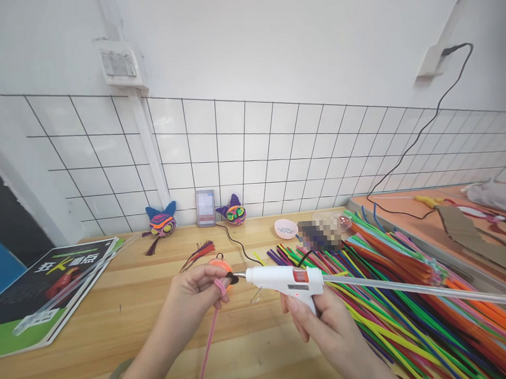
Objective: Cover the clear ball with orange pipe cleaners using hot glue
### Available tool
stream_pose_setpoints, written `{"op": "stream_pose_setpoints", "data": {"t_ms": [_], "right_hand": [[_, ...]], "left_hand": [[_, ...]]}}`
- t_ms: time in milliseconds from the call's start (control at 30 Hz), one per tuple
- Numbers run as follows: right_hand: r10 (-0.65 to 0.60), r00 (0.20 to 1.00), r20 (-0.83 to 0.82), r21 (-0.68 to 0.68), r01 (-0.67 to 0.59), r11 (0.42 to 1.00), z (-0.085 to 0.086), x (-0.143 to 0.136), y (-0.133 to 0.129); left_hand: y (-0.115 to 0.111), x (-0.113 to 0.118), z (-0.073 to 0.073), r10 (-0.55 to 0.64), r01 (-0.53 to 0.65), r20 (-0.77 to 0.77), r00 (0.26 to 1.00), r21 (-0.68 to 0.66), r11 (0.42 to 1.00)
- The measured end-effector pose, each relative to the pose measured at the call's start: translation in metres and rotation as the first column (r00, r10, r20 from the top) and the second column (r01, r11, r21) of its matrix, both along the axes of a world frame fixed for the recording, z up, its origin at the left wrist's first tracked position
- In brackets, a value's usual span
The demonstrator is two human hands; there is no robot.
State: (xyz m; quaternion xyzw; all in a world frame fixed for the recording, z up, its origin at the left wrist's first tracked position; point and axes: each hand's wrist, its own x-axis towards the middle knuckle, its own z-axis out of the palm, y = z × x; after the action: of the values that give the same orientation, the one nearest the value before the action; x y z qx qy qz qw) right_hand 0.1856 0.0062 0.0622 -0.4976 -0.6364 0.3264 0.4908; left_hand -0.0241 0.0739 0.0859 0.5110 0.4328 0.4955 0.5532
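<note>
My right hand is wrapped round the handle of a white hot glue gun, whose red light is on. A long clear glue stick sticks out of its back end. The nozzle points left and meets a small black piece by my left fingertips. My left hand is closed in a pinch on a pink pipe cleaner, curled at the top, its tail hanging down. Just behind these fingers is an orange ball, partly hidden; whether the fingers grip it too, I cannot tell.
Many coloured pipe cleaners cover the right side. Two pipe-cleaner fish and a phone stand by the wall grid. A pink bowl holds shiny bits. A book lies left. Cardboard lies right.
</note>
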Motion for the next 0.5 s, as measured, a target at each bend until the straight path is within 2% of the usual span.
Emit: {"op": "stream_pose_setpoints", "data": {"t_ms": [267, 500], "right_hand": [[-0.01, 1.0, -0.014, 0.016, 0.01, 1.0, 0.0018, -0.0007, 0.0001], [0.012, 0.997, -0.08, -0.033, -0.015, 0.999, -0.0022, -0.0012, 0.0]], "left_hand": [[-0.0003, 0.0005, 0.001, 0.003, -0.003, 0.006, 1.0, -0.005, 1.0], [-0.0028, 0.0007, 0.0052, 0.005, -0.005, -0.003, 1.0, -0.011, 1.0]]}}
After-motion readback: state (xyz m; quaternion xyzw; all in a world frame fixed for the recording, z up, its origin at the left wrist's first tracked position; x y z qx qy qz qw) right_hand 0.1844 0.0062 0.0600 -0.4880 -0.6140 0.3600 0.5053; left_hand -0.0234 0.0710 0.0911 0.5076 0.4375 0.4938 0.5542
